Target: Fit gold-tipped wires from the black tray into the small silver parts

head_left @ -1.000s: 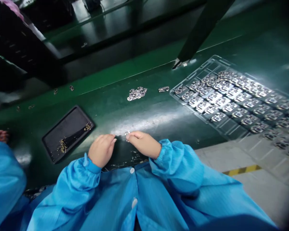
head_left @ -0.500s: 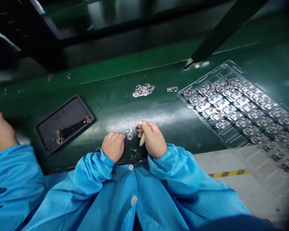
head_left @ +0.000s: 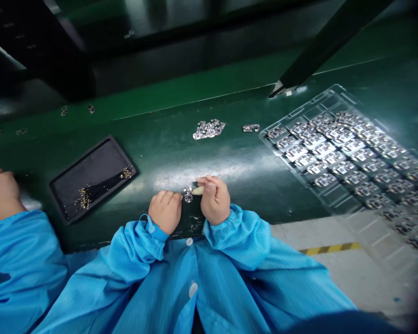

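Note:
My left hand [head_left: 166, 211] rests curled on the green bench, its fingertips against a small shiny metal part [head_left: 188, 194]. My right hand [head_left: 214, 198] is closed round a pale stick-like tool [head_left: 197, 190] whose tip points left at that part. Both hands sit close together at the bench's near edge, in blue sleeves.
A black tray [head_left: 94, 176] with a few small gold bits lies to the left. A loose pile of metal parts [head_left: 209, 129] lies further back. A clear plastic tray [head_left: 348, 153] with several rows of parts fills the right. Another person's hand [head_left: 0, 192] rests at the far left.
My right hand has turned and drawn in toward the left one, bringing the tool's tip down to the small part. The left hand has stayed put.

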Demonstrator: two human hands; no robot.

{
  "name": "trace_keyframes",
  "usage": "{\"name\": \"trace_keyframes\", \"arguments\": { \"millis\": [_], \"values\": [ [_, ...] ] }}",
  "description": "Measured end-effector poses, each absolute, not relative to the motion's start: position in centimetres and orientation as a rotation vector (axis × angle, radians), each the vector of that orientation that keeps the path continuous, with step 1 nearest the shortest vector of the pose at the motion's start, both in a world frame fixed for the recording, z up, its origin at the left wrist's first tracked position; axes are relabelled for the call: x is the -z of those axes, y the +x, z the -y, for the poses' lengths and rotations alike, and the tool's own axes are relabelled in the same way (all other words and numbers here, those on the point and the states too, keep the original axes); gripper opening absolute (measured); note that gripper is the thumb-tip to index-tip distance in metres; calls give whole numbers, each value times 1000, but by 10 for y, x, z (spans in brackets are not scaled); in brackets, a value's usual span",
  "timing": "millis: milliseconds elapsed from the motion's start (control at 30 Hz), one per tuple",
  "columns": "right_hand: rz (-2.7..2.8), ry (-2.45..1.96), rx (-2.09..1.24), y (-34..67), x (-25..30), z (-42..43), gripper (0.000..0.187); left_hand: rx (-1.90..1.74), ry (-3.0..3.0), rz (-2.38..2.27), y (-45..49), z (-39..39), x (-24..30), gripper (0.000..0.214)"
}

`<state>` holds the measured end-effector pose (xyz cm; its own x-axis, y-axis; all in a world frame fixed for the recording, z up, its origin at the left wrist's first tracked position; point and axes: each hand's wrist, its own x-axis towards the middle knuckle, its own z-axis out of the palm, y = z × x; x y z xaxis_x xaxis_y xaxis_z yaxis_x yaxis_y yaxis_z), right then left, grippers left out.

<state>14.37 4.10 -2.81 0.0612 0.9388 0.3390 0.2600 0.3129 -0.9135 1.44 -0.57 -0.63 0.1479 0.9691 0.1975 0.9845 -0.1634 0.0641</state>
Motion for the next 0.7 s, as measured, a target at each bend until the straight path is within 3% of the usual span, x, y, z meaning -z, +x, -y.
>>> {"name": "trace_keyframes", "arguments": {
  "millis": [267,500,600,700],
  "values": [
    [1736,-1439,-950,147,5,-44,26,277,-2328,1996,14,5,4,18],
    [2285,-1177,-1019,131,-15,-55,35,263,-2347,1993,13,8,6,20],
    [2138,-1264,-1066,130,-11,-63,34,163,-2486,1946,7,-3,1,23],
    [1658,-1555,-1194,136,-8,-80,37,83,-2654,1913,-11,-30,-13,27]
  ]
}}
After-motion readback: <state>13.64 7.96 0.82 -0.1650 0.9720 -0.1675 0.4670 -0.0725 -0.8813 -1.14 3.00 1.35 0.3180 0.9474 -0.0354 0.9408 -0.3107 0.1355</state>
